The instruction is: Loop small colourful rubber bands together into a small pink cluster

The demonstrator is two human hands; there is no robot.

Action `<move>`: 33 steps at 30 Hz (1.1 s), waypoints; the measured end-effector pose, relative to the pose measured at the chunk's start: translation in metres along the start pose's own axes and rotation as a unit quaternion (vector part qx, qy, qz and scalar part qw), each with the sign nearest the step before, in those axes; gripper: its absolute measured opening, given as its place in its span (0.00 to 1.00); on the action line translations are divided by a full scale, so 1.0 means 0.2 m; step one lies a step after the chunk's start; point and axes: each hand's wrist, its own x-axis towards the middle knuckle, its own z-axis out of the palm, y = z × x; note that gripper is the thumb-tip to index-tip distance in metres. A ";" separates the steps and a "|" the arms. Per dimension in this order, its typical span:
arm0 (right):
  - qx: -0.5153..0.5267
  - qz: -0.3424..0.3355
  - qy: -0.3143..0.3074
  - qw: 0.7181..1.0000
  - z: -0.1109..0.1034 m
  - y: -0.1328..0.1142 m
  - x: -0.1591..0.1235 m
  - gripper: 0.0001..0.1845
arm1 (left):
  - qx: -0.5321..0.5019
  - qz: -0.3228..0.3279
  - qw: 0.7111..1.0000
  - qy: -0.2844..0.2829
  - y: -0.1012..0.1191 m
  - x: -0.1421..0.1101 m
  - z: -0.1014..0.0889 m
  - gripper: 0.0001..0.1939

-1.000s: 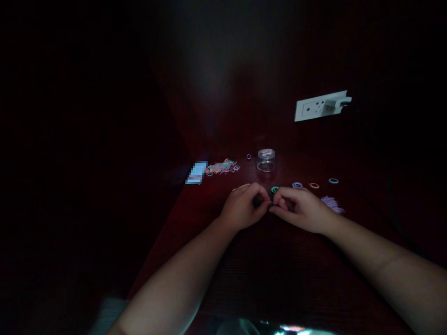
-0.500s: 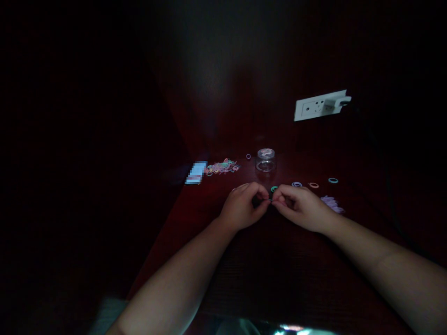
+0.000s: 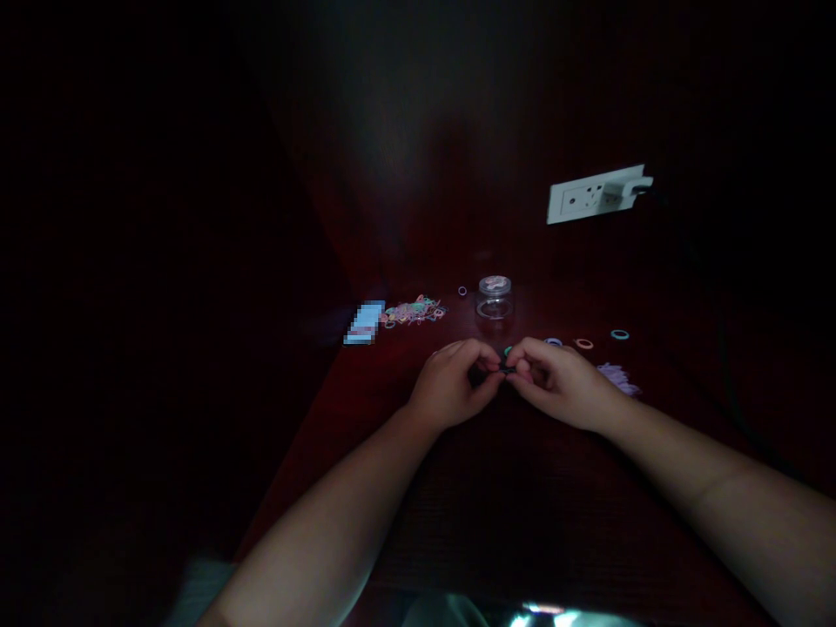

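My left hand (image 3: 454,385) and my right hand (image 3: 562,385) meet above the dark red table, fingertips nearly touching. Each pinches a thin, dark hair elastic (image 3: 506,369), mostly hidden by the fingers. Just behind the fingertips shows a bit of a green hair tie (image 3: 508,350). A lilac hair tie (image 3: 553,341) is partly covered by my right hand. Farther right lie an orange hair tie (image 3: 583,345) and a teal one. Beside my right wrist sits a bundle of lilac elastics (image 3: 617,380).
Behind my hands stands a clear lidded jar (image 3: 495,305). A heap of mixed-colour elastics (image 3: 414,311) lies at the back left, next to a lit, pixelated screen (image 3: 364,322). One small purple ring (image 3: 462,291) is near the jar. A wall socket (image 3: 591,196) holds a plug.
Between my fingertips the dark elastic shows a little more, and my right fingers have shifted slightly. The whole view has moved a few pixels.
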 end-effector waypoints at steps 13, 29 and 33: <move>-0.008 0.004 0.007 1.000 0.01 0.01 0.00 0.01 | 0.001 0.007 1.000 0.002 0.00 0.00 0.01 0.05; -0.018 -0.004 0.020 1.000 0.00 -0.02 0.01 0.01 | -0.007 0.015 1.000 -0.007 -0.01 0.00 0.00 0.05; -0.025 -0.006 0.021 0.999 0.00 -0.02 0.01 0.02 | -0.005 0.006 1.000 -0.014 -0.01 0.00 0.00 0.05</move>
